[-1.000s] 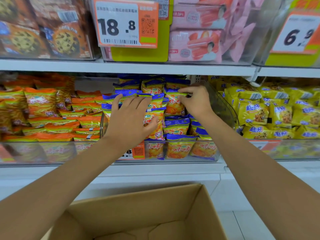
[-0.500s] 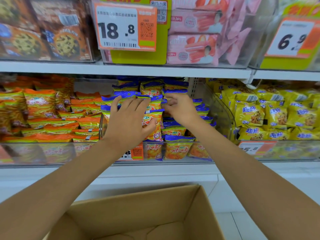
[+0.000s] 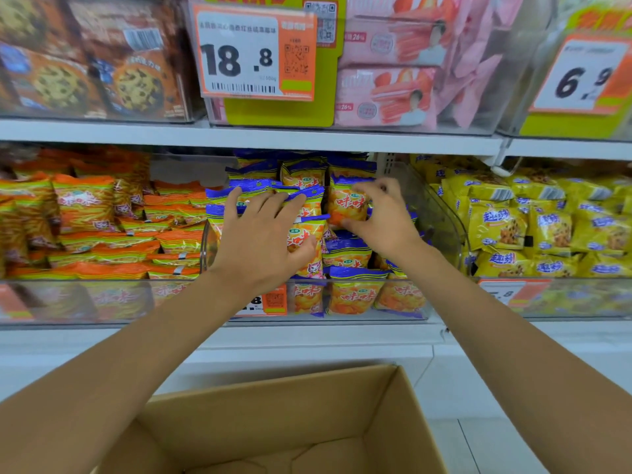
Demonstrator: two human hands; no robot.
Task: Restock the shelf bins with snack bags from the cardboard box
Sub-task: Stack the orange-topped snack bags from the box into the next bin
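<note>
A clear plastic shelf bin (image 3: 441, 213) in the middle of the lower shelf holds several blue-and-orange snack bags. My left hand (image 3: 260, 241) lies flat with straight fingers on the stacked bags, its thumb against an upright bag (image 3: 306, 249). My right hand (image 3: 379, 217) holds one blue-and-orange bag (image 3: 347, 203) upright near the top of the pile, fingers over its top edge and thumb under it. The open cardboard box (image 3: 273, 419) sits below the shelf at the bottom of the view; the part of its inside that shows holds no bags.
A bin of orange snack bags (image 3: 85, 213) stands to the left, a bin of yellow bags (image 3: 533, 227) to the right. The upper shelf carries cookie packs (image 3: 85, 63), pink packs (image 3: 393, 80) and price tags (image 3: 253, 53). The white shelf edge (image 3: 307, 336) runs above the box.
My right hand has shifted within the middle bin and now holds a bag upright near the top of the pile. My left hand has stayed flat on the bags.
</note>
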